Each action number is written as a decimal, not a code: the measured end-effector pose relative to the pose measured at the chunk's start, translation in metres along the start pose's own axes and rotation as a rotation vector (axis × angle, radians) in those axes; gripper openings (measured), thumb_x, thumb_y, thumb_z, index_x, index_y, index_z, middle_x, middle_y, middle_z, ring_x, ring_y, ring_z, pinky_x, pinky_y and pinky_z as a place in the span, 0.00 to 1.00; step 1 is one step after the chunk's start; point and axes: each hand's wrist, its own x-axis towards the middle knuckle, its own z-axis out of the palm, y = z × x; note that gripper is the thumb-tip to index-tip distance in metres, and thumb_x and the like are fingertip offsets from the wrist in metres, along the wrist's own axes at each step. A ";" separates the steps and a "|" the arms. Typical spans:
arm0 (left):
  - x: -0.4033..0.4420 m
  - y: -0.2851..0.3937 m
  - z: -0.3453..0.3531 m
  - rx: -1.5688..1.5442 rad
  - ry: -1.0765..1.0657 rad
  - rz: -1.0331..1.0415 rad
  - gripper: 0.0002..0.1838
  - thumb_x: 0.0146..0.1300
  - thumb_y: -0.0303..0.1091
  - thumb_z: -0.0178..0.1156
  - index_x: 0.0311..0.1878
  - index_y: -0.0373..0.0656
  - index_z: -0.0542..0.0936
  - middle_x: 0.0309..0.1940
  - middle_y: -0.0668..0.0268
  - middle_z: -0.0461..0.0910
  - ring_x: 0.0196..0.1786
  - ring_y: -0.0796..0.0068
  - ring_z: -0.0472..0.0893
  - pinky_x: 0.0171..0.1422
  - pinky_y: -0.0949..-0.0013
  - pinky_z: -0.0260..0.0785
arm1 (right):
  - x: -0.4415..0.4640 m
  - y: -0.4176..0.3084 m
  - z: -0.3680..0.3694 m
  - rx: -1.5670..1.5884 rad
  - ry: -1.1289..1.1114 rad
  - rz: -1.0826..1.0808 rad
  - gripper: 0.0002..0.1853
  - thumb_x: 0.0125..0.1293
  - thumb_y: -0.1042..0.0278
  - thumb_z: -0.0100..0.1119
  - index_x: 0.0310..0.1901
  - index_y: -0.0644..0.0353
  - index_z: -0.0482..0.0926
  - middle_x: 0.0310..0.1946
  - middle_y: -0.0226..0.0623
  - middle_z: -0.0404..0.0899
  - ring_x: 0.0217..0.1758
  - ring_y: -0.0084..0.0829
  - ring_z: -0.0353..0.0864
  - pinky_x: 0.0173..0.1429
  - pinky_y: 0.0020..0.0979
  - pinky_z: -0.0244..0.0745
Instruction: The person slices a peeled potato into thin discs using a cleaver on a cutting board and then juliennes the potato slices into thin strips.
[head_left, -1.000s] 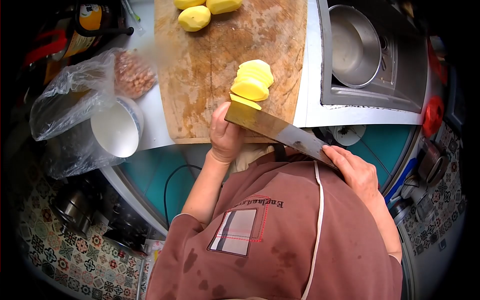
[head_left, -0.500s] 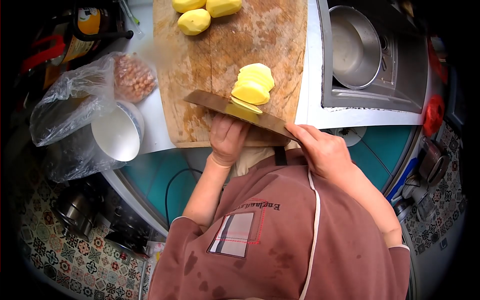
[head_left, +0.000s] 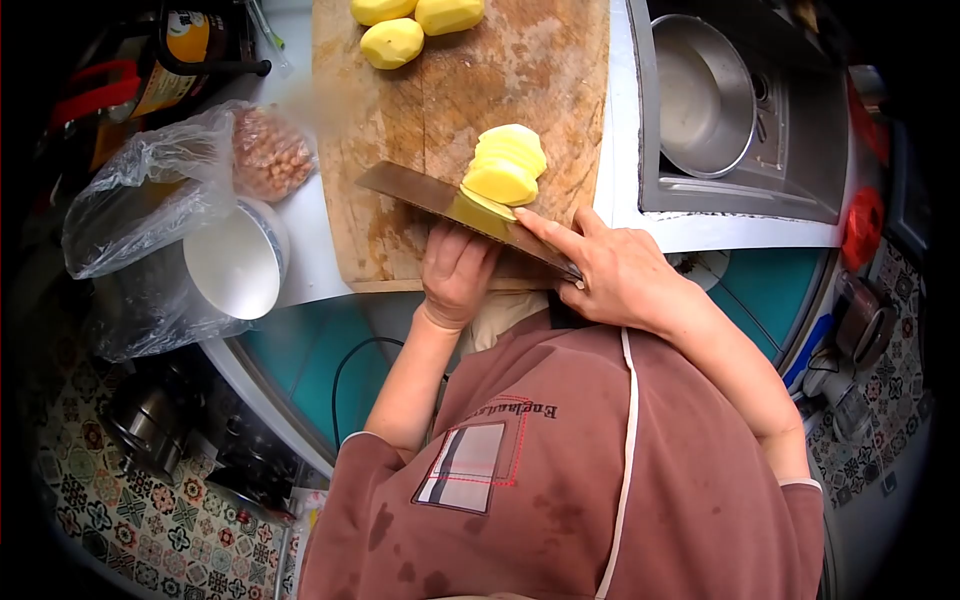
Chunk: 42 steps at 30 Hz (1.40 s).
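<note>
My right hand [head_left: 622, 268] grips a wide-bladed kitchen knife [head_left: 415, 190] near its handle end. Its index finger reaches over the blade to a thin potato slice [head_left: 488, 203] lying against the blade's far face. Beyond that slice, an overlapping stack of potato slices [head_left: 507, 165] rests on the wooden cutting board [head_left: 400, 120]. On the near side of the knife, my left hand [head_left: 458, 268] is closed, its fingers bent and pressed together against the blade. Whatever those fingers hold is hidden by the blade and the hand.
Several peeled potatoes [head_left: 392, 43] lie at the board's far end. Left of the board are a bag of peanuts [head_left: 270, 153], a white bowl [head_left: 232, 265] and a clear plastic bag [head_left: 150, 200]. A metal pot [head_left: 700, 95] sits in the sink [head_left: 800, 185] at right.
My right hand has shifted forward and left, stretching its index finger over the blade to the freshly cut slice. The knife has moved slightly left. My left hand stays nearly where it was.
</note>
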 end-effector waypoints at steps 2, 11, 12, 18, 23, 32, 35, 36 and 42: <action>0.001 0.000 0.000 0.001 0.000 0.007 0.15 0.49 0.20 0.70 0.42 0.38 0.84 0.45 0.58 0.80 0.46 0.50 0.80 0.49 0.56 0.77 | -0.003 -0.007 0.000 -0.008 0.026 0.047 0.43 0.54 0.65 0.67 0.73 0.39 0.61 0.42 0.51 0.74 0.31 0.48 0.82 0.32 0.44 0.77; -0.001 -0.001 0.001 -0.013 0.011 0.010 0.15 0.49 0.20 0.69 0.43 0.38 0.84 0.45 0.58 0.80 0.46 0.50 0.80 0.50 0.56 0.77 | -0.003 -0.002 -0.011 0.114 -0.012 -0.046 0.40 0.54 0.67 0.67 0.71 0.38 0.64 0.42 0.48 0.75 0.35 0.48 0.83 0.37 0.44 0.79; 0.000 -0.001 0.001 -0.018 0.009 0.013 0.15 0.49 0.20 0.69 0.42 0.38 0.84 0.45 0.58 0.80 0.46 0.50 0.81 0.50 0.56 0.77 | -0.002 -0.002 -0.011 0.115 -0.013 -0.045 0.39 0.55 0.68 0.67 0.70 0.39 0.66 0.42 0.47 0.75 0.36 0.48 0.83 0.37 0.44 0.79; 0.005 0.002 0.000 -0.011 0.013 0.028 0.15 0.48 0.19 0.69 0.42 0.39 0.84 0.45 0.59 0.81 0.48 0.52 0.81 0.51 0.58 0.77 | -0.017 -0.003 0.003 0.142 0.171 -0.031 0.33 0.56 0.75 0.61 0.66 0.46 0.72 0.40 0.40 0.77 0.36 0.45 0.82 0.38 0.42 0.79; 0.001 0.001 0.001 -0.007 0.031 0.006 0.16 0.46 0.19 0.70 0.42 0.40 0.85 0.43 0.60 0.81 0.46 0.53 0.81 0.49 0.59 0.77 | -0.039 0.006 0.005 -0.084 0.348 -0.132 0.27 0.56 0.78 0.59 0.61 0.52 0.76 0.37 0.33 0.81 0.29 0.36 0.82 0.32 0.35 0.79; 0.000 -0.002 0.003 -0.051 0.038 0.021 0.18 0.50 0.16 0.67 0.47 0.33 0.82 0.48 0.53 0.79 0.49 0.50 0.81 0.53 0.60 0.75 | -0.102 0.006 -0.019 -0.112 0.324 -0.080 0.25 0.54 0.75 0.61 0.58 0.57 0.79 0.43 0.36 0.84 0.25 0.30 0.80 0.30 0.29 0.78; 0.000 -0.002 0.002 -0.039 0.030 0.032 0.18 0.50 0.16 0.67 0.47 0.33 0.82 0.48 0.54 0.79 0.49 0.50 0.81 0.54 0.59 0.75 | -0.103 0.006 -0.017 -0.124 0.356 -0.080 0.25 0.54 0.75 0.62 0.57 0.56 0.80 0.43 0.36 0.84 0.25 0.29 0.80 0.29 0.28 0.78; 0.000 -0.002 0.002 -0.042 0.026 0.032 0.18 0.50 0.16 0.67 0.47 0.32 0.82 0.47 0.54 0.79 0.49 0.50 0.81 0.54 0.59 0.75 | -0.103 0.005 -0.016 -0.122 0.357 -0.076 0.25 0.54 0.75 0.62 0.57 0.56 0.80 0.42 0.36 0.84 0.25 0.29 0.80 0.29 0.27 0.78; 0.002 -0.001 0.001 -0.033 0.026 0.042 0.17 0.51 0.15 0.66 0.47 0.32 0.82 0.48 0.55 0.79 0.50 0.50 0.80 0.56 0.59 0.74 | -0.099 0.007 -0.010 -0.131 0.393 -0.079 0.24 0.55 0.75 0.62 0.56 0.55 0.80 0.40 0.32 0.84 0.24 0.26 0.79 0.27 0.25 0.77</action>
